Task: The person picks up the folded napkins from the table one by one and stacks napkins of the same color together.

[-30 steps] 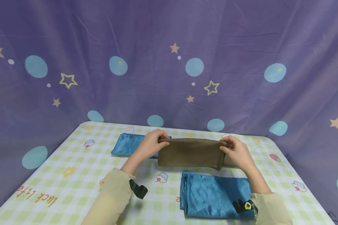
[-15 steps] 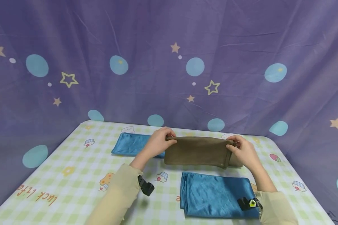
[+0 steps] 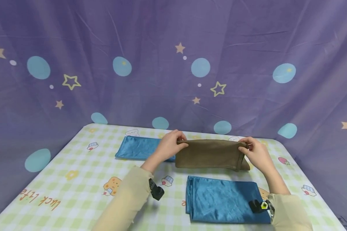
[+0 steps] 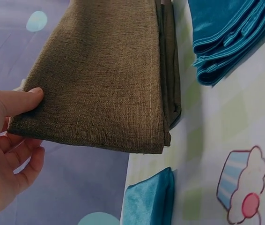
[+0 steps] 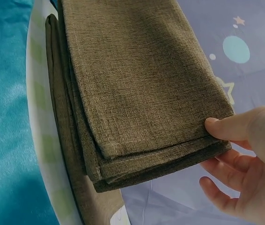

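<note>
A folded brown cloth (image 3: 209, 154) hangs between my two hands above the table, its weave coarse in both wrist views. My left hand (image 3: 169, 146) pinches its upper left corner, thumb on the near face. The upper right corner, where layered edges (image 5: 137, 164) show, is pinched by my right hand (image 3: 258, 154). Behind and below it, a second piece of brown cloth (image 3: 245, 166) lies on the table, mostly hidden by the held one. A folded blue cloth (image 3: 224, 200) lies nearer to me, under my right wrist. Another folded blue cloth (image 3: 140, 148) sits farther back, partly behind my left hand.
The table (image 3: 84, 179) wears a green and white checked cover with printed cakes and bears. A purple curtain (image 3: 173, 106) with stars and dots hangs right behind its far edge. Black wrist cameras (image 3: 156, 190) stick out from both sleeves.
Both hands have moved to the right with the held brown cloth, which now covers more of the brown cloth behind it. More of the far blue cloth shows. The blue cloths have stayed put.
</note>
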`<state>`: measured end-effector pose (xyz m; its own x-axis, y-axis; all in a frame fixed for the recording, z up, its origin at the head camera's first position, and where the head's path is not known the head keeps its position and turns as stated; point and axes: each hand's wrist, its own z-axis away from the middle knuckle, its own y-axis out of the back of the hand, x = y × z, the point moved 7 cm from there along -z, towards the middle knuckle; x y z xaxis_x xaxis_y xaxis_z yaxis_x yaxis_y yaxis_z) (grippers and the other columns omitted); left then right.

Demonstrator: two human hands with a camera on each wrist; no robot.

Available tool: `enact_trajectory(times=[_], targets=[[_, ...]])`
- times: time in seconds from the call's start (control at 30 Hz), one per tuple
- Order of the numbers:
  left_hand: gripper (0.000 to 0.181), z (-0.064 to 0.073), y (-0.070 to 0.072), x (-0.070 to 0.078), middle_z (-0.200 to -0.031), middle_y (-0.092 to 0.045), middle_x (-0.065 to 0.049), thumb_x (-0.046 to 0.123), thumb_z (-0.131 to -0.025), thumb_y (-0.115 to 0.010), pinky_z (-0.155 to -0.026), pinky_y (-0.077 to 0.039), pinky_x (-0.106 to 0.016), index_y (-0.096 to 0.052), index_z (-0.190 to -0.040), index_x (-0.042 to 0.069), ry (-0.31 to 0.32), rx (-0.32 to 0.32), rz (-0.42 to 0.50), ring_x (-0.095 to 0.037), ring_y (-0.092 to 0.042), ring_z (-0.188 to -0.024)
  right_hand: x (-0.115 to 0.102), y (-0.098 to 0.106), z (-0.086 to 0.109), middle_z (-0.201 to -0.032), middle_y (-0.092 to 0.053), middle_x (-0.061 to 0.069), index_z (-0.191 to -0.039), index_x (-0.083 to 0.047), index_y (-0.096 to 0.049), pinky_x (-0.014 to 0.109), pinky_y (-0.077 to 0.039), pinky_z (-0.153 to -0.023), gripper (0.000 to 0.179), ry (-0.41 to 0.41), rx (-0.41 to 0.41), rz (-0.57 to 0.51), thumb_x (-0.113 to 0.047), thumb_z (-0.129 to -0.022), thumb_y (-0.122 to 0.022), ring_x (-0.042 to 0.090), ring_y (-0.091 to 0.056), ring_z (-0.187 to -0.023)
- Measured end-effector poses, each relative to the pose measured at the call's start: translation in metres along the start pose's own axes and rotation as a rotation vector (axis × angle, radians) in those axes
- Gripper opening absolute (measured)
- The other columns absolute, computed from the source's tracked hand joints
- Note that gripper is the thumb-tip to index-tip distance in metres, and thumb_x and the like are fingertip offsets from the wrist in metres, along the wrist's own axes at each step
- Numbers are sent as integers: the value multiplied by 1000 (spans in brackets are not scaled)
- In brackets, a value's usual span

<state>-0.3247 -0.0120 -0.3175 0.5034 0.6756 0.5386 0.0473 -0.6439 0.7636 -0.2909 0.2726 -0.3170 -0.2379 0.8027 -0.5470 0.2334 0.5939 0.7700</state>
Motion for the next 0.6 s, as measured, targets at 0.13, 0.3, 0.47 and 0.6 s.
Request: enact_trajectory(times=[0.13, 0.3, 0.47, 0.6], targets=[[13, -2, -6, 1, -87, -56, 5, 28, -82, -67, -68, -44, -27, -62, -89, 18, -4, -14, -2, -11, -51, -77, 4, 4, -1, -104, -61, 21, -109, -3, -59, 44, -47, -71, 24, 6, 16, 3, -12, -87, -59, 36, -58, -90], [13, -4, -12, 2, -90, -55, 4, 29, -83, -66, -71, -45, -28, -62, -89, 18, 2, -19, 21, -12, -53, -80, 9, 7, 0, -101, -62, 22, -107, -3, -61, 38, -47, -67, 22, 16, 32, 2, -11, -86, -60, 36, -59, -87], [14, -5, -16, 1, -89, -53, 4, 30, -84, -65, -69, -45, -27, -59, -87, 17, 28, -17, 65, -12, -53, -79, 12, 9, 1, -104, -60, 23, -109, -3, -59, 41, -47, -69, 24, -1, 10, 0, -15, -88, -59, 38, -58, -91], [15, -7, -21, -1, -89, -54, 4, 30, -84, -65, -70, -45, -26, -58, -87, 17, 48, -7, 94, -11, -53, -79, 14, 11, -1, -107, -59, 23, -111, -3, -58, 44, -48, -71, 27, -19, 0, 13, -18, -89, -58, 39, -57, -94]])
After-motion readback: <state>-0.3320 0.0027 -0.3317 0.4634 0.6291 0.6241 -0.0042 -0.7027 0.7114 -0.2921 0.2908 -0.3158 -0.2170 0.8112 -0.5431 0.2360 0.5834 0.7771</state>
